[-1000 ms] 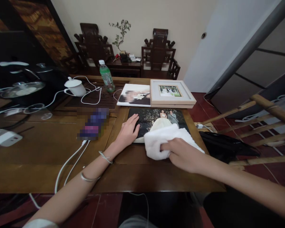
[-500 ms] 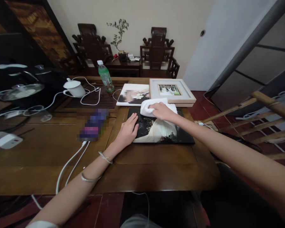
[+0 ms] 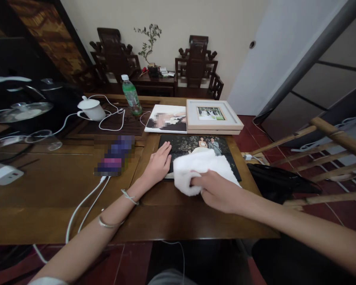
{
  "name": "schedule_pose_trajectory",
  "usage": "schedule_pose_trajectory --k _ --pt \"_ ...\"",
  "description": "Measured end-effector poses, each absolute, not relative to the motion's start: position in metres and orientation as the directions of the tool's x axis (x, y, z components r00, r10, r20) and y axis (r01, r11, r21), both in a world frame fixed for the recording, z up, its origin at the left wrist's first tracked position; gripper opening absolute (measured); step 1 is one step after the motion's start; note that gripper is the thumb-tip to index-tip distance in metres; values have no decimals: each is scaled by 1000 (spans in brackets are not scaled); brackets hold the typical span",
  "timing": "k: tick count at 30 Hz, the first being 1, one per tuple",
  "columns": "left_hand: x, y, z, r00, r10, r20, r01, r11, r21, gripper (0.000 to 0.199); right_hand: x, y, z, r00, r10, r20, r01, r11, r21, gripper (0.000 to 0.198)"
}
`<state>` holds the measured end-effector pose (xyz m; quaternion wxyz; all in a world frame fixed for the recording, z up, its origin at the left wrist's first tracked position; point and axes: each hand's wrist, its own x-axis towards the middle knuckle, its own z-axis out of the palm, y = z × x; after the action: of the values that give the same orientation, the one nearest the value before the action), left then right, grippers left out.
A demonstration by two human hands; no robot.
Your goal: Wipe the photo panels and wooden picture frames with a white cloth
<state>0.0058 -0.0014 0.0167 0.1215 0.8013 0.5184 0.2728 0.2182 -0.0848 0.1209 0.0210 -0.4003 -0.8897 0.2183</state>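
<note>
**One cloth (image 3: 207,162) over a photo (image 3: 184,144)**

Risked, perhaps, swivelling the photo into the frame (image 3: 210,113) beyond, through hard pushing against a left-side hold. Pinched the cloth in the right hand (image 3: 218,192), with the photo partly beneath and beyond; laid the left hand (image 3: 158,163) flat across the photo's left edge.
</note>
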Motion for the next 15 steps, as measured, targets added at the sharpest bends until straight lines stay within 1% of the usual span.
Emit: schedule_pose_trajectory --k 2,4,8,11,13,15 --pt "6 -2 17 311 896 319 764 -435 477 44 227 -88 127 -694 699 -176 673 541 -505 45" --pt "6 -2 18 310 895 320 765 -435 476 44 235 -80 131 -678 710 -189 675 501 -541 44" --pt "6 -3 18 307 898 316 771 -429 470 44 246 -44 131 -621 771 -140 731 505 -459 37" --pt "6 -2 17 312 893 325 763 -439 474 44 242 -13 128 -618 780 -95 741 537 -404 35" --pt "6 -1 16 307 892 333 747 -442 496 44 233 4 124 -603 795 -59 756 547 -361 38" --pt "6 -1 17 291 890 350 711 -446 543 44 220 15 119 -591 806 -31 776 557 -298 40"
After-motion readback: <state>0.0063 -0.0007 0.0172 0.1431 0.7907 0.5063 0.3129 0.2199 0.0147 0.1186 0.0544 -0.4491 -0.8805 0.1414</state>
